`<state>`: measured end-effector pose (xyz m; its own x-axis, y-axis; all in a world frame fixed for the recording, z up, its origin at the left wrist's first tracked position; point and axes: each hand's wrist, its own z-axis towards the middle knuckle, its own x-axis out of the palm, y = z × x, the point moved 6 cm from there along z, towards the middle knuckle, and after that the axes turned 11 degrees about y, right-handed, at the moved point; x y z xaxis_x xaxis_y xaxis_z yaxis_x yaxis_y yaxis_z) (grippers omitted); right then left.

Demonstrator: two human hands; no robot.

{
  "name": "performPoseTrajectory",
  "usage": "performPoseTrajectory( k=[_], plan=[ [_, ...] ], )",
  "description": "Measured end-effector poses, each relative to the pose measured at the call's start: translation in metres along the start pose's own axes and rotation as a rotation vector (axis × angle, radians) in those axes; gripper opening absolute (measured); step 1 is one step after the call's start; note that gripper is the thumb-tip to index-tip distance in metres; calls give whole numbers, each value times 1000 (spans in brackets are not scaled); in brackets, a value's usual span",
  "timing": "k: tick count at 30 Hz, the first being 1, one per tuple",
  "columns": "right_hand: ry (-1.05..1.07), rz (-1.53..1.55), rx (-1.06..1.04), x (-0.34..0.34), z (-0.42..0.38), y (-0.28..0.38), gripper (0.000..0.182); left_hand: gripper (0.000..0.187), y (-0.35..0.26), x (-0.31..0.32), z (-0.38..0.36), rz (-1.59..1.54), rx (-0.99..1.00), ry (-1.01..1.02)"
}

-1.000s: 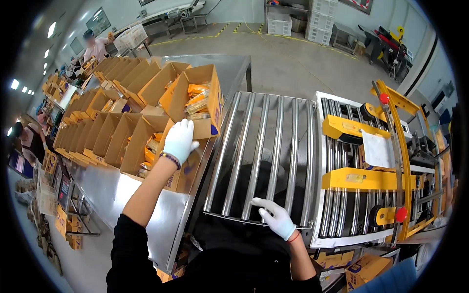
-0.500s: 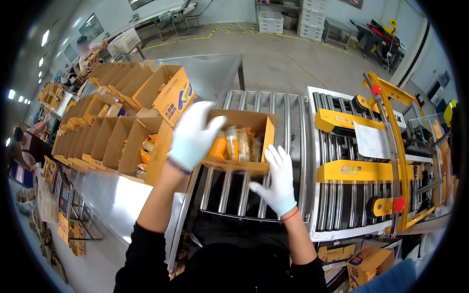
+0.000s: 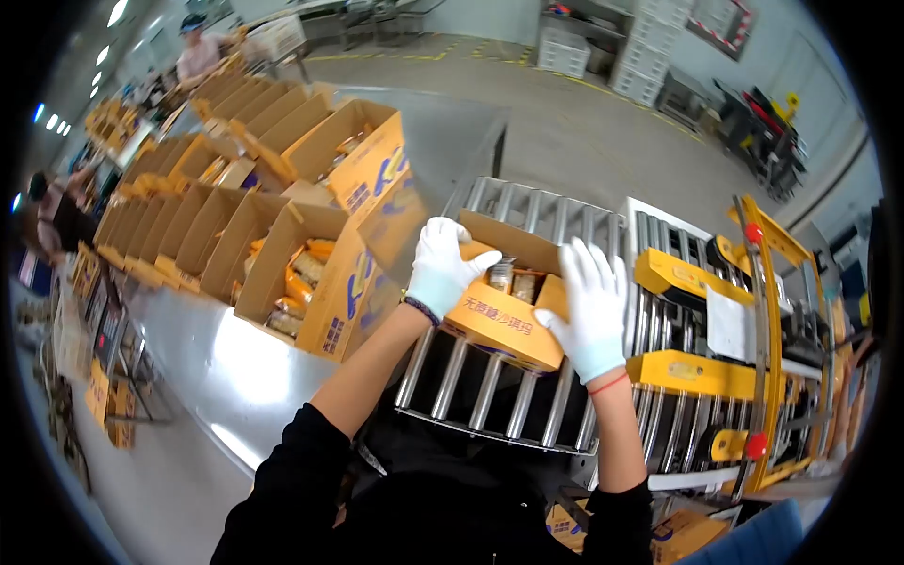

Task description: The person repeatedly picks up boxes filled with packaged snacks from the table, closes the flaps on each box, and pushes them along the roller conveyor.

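Observation:
A cardboard carton (image 3: 499,325) with printed characters on its near panel sits on the metal roller conveyor (image 3: 480,386) before me. Wrapped snack bars (image 3: 504,276) show through the gap in its top, and its far flap stands up. My left hand (image 3: 447,268), in a white glove, rests on the carton's left end, thumb stretched away from the fingers. At the right end, my gloved right hand (image 3: 591,311) lies against a flap with its fingers spread. The gloves hide parts of both end flaps.
Open cartons of wrapped snacks (image 3: 301,273) stand in rows on the steel table (image 3: 235,395) at left. A yellow-armed carton machine (image 3: 702,372) adjoins the conveyor on the right. Co-workers (image 3: 198,52) are at the far left.
My left hand has come down onto the carton's left end, and my right hand has moved up against its right end. End flaps now cover part of the contents. The view has turned.

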<state>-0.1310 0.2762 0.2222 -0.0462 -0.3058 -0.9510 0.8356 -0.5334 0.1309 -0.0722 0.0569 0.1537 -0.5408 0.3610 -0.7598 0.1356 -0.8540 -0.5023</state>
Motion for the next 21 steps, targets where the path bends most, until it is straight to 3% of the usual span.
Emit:
performPoseTrajectory(
  k=[1, 2, 4, 5, 6, 8, 10, 12, 14, 16, 17, 19, 20, 21],
  plan=[
    [-81, 30, -21, 3, -8, 3, 92, 46, 14, 1, -7, -184, -191, 53],
    [-3, 120, -6, 11, -23, 13, 94, 46, 24, -2, -14, -169, -215, 34],
    [177, 211, -126, 43, -56, 30, 96, 50, 42, 25, -29, -955, -299, 306],
    [189, 144, -113, 51, -63, 22, 98, 54, 26, 19, -22, -911, -341, 529],
    [203, 72, -100, 53, -66, 11, 99, 54, 22, 28, -19, -914, -354, 518],
    [173, 20, 10, 49, -64, -23, 106, 48, -1, 52, -5, -703, -298, 273],
    [184, -85, 168, 54, -46, -60, 106, 45, -36, 115, 0, -551, -216, 121],
    [172, -122, 167, 59, -34, -77, 103, 47, -93, 148, 1, -568, -111, 409],
    [169, -151, 168, 60, -33, -91, 101, 49, -119, 185, -23, -859, 18, 804],
    [71, -106, 214, 57, -44, -108, 91, 49, -121, 123, -46, -960, 12, 943],
    [71, -152, 247, 53, -50, -112, 81, 48, -105, 92, -52, -702, 162, 795],
    [25, -191, 286, 57, -65, -128, 78, 48, -82, -13, -58, -388, 117, 529],
    [-18, -244, 320, 57, -73, -133, 74, 54, -71, -71, -56, 5, 46, 381],
    [-67, -201, 346, 54, -76, -135, 61, 58, -54, -108, -70, 437, 65, 66]
  ],
)
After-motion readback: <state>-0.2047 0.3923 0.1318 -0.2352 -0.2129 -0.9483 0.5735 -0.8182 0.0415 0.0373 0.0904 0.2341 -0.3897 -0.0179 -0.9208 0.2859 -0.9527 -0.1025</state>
